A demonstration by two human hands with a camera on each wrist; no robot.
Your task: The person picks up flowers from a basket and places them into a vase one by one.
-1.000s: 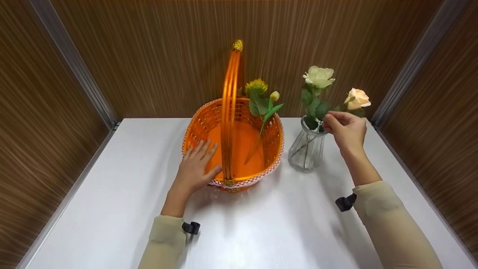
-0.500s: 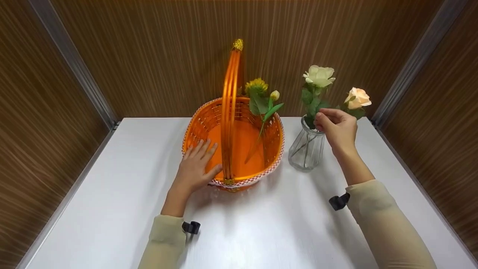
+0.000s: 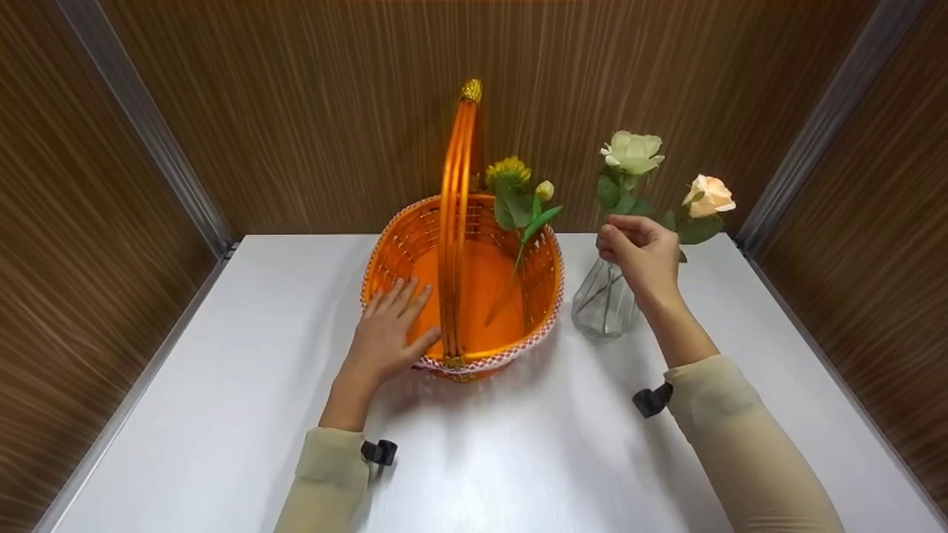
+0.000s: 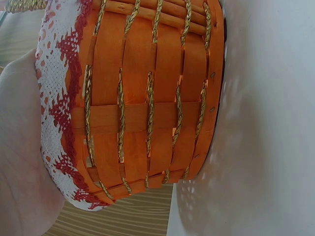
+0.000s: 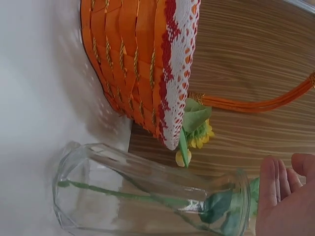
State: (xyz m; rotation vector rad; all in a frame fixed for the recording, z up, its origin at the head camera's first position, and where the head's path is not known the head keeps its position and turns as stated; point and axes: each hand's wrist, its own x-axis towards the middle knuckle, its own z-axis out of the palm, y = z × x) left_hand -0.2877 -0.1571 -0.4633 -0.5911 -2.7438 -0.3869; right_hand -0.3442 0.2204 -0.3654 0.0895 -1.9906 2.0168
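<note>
My left hand point(image 3: 385, 333) lies over the near left rim of an orange woven basket point(image 3: 489, 277), its fingers spread inside and fairly straight. In the left wrist view the palm borders the basket's white and red lace trim point(image 4: 56, 113). At the mouth of a clear glass vase point(image 3: 601, 307) is my right hand point(image 3: 644, 255), thumb and fingertips close together. It overlaps the lower leaves of a white rose point(image 3: 633, 152) standing in the vase; I cannot tell whether it pinches the stem. A peach rose point(image 3: 709, 196) leans out to the right behind that hand.
A yellow sunflower point(image 3: 509, 170) and a pale yellow tulip point(image 3: 545, 190) lean on the basket's back right rim. The tall orange handle point(image 3: 461, 163) arches over the basket. Wood-grain panels point(image 3: 333, 111) wall the white table point(image 3: 244, 414) at back and sides.
My right hand has moved left, from the vase's right side to in front of its mouth. More of the peach rose's leaves now show. The left hand and basket have stayed put.
</note>
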